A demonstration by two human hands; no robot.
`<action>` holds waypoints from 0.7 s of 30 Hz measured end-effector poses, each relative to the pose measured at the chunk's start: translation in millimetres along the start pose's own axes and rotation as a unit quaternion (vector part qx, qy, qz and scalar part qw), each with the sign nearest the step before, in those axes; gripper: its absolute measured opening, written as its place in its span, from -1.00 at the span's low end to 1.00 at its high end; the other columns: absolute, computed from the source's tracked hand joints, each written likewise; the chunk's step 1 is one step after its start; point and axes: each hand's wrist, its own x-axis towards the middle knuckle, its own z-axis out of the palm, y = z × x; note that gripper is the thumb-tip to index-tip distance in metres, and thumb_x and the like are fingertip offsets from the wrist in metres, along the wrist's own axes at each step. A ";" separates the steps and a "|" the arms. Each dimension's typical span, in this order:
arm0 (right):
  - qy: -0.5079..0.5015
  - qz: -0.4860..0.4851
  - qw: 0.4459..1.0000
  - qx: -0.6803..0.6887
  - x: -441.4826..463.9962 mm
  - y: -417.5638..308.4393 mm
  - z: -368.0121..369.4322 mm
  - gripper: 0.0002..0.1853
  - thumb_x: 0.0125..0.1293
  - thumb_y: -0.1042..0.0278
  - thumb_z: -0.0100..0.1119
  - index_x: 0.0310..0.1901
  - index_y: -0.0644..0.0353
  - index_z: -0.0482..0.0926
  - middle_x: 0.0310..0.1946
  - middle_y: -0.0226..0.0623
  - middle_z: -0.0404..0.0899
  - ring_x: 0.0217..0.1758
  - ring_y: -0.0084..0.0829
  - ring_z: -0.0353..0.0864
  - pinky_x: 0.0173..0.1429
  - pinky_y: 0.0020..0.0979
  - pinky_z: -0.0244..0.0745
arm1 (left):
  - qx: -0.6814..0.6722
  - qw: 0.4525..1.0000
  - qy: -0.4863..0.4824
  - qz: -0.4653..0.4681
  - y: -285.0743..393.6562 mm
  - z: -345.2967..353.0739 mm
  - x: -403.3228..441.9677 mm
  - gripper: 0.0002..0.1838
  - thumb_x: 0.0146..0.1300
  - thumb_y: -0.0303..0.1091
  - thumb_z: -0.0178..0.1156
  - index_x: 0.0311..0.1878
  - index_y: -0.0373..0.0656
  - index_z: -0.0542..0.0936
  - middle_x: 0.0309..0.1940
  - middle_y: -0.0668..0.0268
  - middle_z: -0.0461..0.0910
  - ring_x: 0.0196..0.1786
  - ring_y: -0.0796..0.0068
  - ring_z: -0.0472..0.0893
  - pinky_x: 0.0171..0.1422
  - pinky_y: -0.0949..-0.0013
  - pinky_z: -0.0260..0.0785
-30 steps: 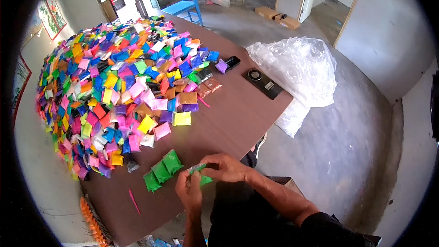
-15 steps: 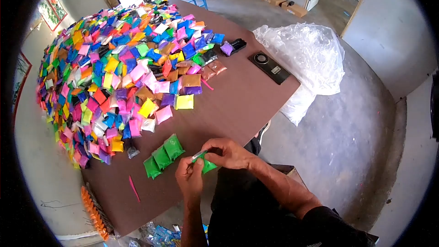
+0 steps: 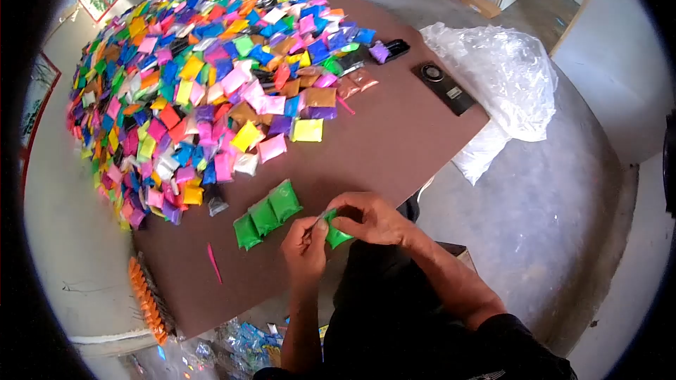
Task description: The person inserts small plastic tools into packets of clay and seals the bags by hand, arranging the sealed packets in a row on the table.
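Note:
Both hands are at the near edge of the brown table, pinching the top edge of one small green packet [image 3: 338, 237]. My left hand [image 3: 305, 245] is closed on the packet's left side, thumb against the edge. On the other side, my right hand [image 3: 367, 217] grips it with thumb and bent fingers. The fingers hide much of the packet's top. Just left of the hands, three similar green packets [image 3: 265, 217] lie in a row on the table. A thin pink plastic stick [image 3: 214, 263] lies nearer the front left.
A large heap of small multicoloured packets [image 3: 211, 98] covers the far left of the brown table [image 3: 380, 148]. A black scale-like device [image 3: 443, 88] sits at the right edge, beside clear plastic sheeting [image 3: 500, 77]. An orange-tufted object [image 3: 146, 302] is at the left edge.
The camera view has shifted, so the table and heap appear further right and higher. Both hands keep hold of the green packet, with a slight change in finger position.

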 end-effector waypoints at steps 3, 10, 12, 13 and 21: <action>-0.012 0.030 0.999 -0.036 0.2 -5.5 -2.2 -0.77 0.39 0.40 0.29 0.04 0.23 0.64 -0.19 -0.23 0.71 -0.13 -0.49 0.66 -0.01 -0.40 0.57 | -0.010 1.000 0.013 0.009 -8.2 -3.2 -1.0 -0.87 0.48 -0.41 0.24 -0.09 -0.31 0.62 -0.38 0.51 0.53 -0.34 0.82 0.40 -0.26 0.65 0.22; 0.018 0.043 0.999 0.020 -2.4 2.2 -1.7 -0.80 0.39 0.54 0.26 0.02 0.26 0.64 -0.22 -0.43 0.67 -0.16 -0.63 0.59 -0.05 -0.51 0.51 | -0.033 0.999 -0.009 0.006 -6.3 5.6 1.2 -0.79 0.43 -0.35 0.32 -0.02 -0.28 0.62 -0.40 0.54 0.51 -0.36 0.81 0.37 -0.30 0.60 0.19; 0.027 0.044 0.998 0.030 -2.9 3.5 -1.6 -0.80 0.39 0.55 0.25 0.02 0.26 0.64 -0.22 -0.44 0.67 -0.17 -0.63 0.59 -0.05 -0.51 0.51 | -0.027 1.000 -0.012 0.000 -6.8 5.4 1.7 -0.79 0.42 -0.36 0.32 -0.01 -0.28 0.62 -0.40 0.55 0.51 -0.37 0.82 0.36 -0.31 0.60 0.19; 0.024 0.043 0.998 0.032 -2.7 5.5 -1.6 -0.81 0.39 0.54 0.25 0.01 0.25 0.64 -0.22 -0.44 0.66 -0.17 -0.64 0.58 -0.06 -0.51 0.51 | -0.031 0.999 -0.018 0.001 -6.6 4.5 2.0 -0.80 0.42 -0.37 0.32 -0.02 -0.28 0.62 -0.40 0.54 0.51 -0.37 0.82 0.36 -0.31 0.60 0.18; 0.016 0.035 0.998 -0.042 0.2 0.5 -2.5 -0.81 0.34 0.45 0.32 -0.04 0.22 0.66 -0.24 -0.24 0.70 -0.18 -0.50 0.64 -0.10 -0.40 0.54 | -0.046 0.997 -0.047 0.031 -17.5 -3.6 2.5 -0.86 0.42 -0.41 0.31 -0.10 -0.27 0.59 -0.40 0.51 0.52 -0.37 0.81 0.37 -0.32 0.59 0.20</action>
